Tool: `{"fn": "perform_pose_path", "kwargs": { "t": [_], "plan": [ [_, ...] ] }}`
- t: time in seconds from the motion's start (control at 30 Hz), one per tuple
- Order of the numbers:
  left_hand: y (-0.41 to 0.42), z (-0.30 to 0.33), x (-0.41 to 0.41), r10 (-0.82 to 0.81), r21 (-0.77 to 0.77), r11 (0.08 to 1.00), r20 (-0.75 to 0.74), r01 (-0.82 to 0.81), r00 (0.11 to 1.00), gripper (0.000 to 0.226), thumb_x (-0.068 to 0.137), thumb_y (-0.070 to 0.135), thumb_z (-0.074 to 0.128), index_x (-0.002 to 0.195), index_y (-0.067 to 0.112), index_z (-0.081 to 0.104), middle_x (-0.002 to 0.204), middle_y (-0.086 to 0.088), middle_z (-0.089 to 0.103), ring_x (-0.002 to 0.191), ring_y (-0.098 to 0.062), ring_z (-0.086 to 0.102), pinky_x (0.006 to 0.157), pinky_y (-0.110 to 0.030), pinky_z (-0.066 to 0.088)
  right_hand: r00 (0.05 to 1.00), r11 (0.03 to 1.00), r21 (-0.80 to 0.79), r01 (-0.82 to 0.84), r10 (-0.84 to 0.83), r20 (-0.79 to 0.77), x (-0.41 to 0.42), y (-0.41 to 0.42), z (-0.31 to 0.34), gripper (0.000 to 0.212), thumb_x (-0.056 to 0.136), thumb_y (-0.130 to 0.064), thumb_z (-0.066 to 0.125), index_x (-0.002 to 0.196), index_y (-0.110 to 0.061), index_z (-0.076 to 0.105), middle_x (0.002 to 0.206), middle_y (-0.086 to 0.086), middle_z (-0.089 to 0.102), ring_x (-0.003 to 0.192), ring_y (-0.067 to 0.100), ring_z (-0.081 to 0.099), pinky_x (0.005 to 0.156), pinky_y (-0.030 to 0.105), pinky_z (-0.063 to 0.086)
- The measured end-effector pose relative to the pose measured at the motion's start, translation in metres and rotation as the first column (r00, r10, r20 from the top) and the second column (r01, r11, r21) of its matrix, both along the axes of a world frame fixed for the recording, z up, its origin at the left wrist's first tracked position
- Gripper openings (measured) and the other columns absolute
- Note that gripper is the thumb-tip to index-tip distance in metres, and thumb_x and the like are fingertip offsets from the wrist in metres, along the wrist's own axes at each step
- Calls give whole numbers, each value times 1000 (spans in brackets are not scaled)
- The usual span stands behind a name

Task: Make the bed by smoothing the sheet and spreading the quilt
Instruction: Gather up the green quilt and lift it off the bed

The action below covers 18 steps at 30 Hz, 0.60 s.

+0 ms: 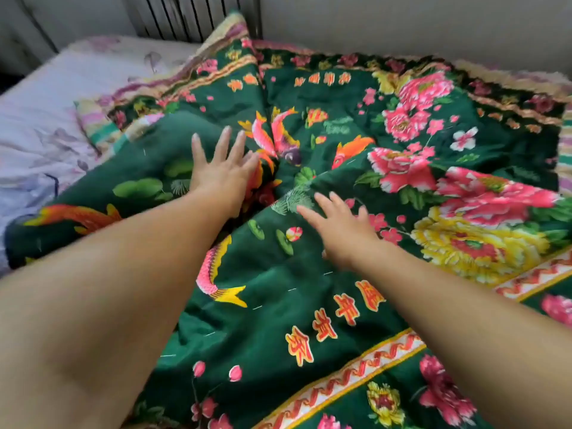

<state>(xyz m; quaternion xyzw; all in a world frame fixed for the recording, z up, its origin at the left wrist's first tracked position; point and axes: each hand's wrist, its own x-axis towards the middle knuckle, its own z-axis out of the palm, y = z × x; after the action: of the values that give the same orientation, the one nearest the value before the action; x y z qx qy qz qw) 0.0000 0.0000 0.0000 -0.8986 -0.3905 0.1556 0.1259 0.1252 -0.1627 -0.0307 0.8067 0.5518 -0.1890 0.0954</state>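
Observation:
A dark green quilt (309, 320) printed with pink and yellow flowers, orange fish and red characters covers most of the bed, puckered into folds near its middle. My left hand (221, 168) lies flat on it with fingers spread, just left of the pucker. My right hand (340, 229) also rests on the quilt, fingers straight and pointing up-left toward the same folds. A pale lilac flowered sheet (40, 119) shows bare at the left, beyond the quilt's striped edge.
A dark barred headboard (185, 17) stands at the far end of the bed. A light wall (418, 26) runs along the far right side. The quilt's far left corner is folded back, showing a striped underside (102, 125).

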Motion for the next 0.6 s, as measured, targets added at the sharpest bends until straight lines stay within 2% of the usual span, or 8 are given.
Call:
{"fn": "perform_pose_path", "kwargs": {
  "t": [0.07, 0.13, 0.2, 0.27, 0.33, 0.4, 0.47, 0.6],
  "plan": [
    [14, -8, 7, -16, 58, 998, -75, 20, 997, 112, 76, 29, 75, 150, 29, -10, 157, -5, -21, 143, -32, -23, 107, -69, -5, 983, 994, 21, -110, 106, 152, 4, 22, -7, 92, 86, 4, 52, 151, -35, 1, 160, 0, -11, 147, 23, -13, 113, 62, 2],
    [31, -22, 14, 48, 34, 998, -66, -46, 997, 123, 70, 31, 81, 149, 32, -14, 158, -5, -17, 144, -36, -16, 104, -73, 2, 951, 984, 0, -177, 170, 257, 13, 43, -15, 84, 89, 4, 44, 152, -31, 0, 161, 1, -11, 147, 23, -14, 113, 63, -2],
    [41, -41, 17, 157, -114, 981, 0, -156, 988, 134, 63, 25, 87, 146, 38, -17, 158, -7, -11, 142, -44, 9, 101, -71, 23, 943, 988, -39, -149, 154, 296, 23, 59, -23, 84, 90, 4, 41, 152, -31, -4, 160, 2, -15, 147, 24, -16, 111, 66, -1],
    [47, -61, 18, 233, -215, 952, 55, -216, 971, 136, 63, 16, 87, 145, 43, -19, 154, -15, 4, 123, -47, 44, 89, -59, 44, 950, 993, -97, -62, 88, 300, 34, 74, -35, 96, 88, 0, 54, 150, -35, -10, 159, 2, -18, 147, 25, -16, 108, 70, 3],
    [44, -83, 18, 200, -206, 961, 62, -184, 978, 125, 73, 7, 77, 146, 42, -18, 145, -22, 15, 101, -45, 58, 82, -54, 51, 954, 986, -163, -33, 80, 289, 41, 80, -47, 110, 82, -13, 70, 149, -36, -15, 161, 3, -4, 148, 24, -3, 107, 69, 9],
    [43, -108, 19, 185, -162, 971, 45, -175, 982, 115, 79, 7, 69, 146, 40, -19, 136, -24, 20, 95, -44, 61, 82, -55, 52, 955, 975, -222, -25, 89, 283, 41, 83, -67, 113, 80, -23, 74, 149, -36, -15, 154, 5, 26, 142, 24, 24, 108, 60, 17],
    [46, -121, 24, 199, -141, 972, 62, -189, 978, 107, 82, 10, 65, 148, 36, -15, 132, -23, 23, 96, -45, 60, 85, -55, 51, 945, 975, -219, -26, 95, 313, 40, 86, -78, 101, 84, -24, 69, 150, -35, -7, 146, 5, 40, 135, 25, 35, 106, 52, 22],
    [44, -128, 32, 241, -187, 958, 117, -217, 963, 86, 84, 16, 63, 149, 26, 8, 128, -22, 35, 104, -43, 56, 79, -44, 47, 888, 972, -208, -109, 189, 419, 35, 96, -83, 53, 87, -23, 60, 137, -28, 43, 138, 6, 45, 132, 27, 36, 104, 44, 23]
  ]
}}
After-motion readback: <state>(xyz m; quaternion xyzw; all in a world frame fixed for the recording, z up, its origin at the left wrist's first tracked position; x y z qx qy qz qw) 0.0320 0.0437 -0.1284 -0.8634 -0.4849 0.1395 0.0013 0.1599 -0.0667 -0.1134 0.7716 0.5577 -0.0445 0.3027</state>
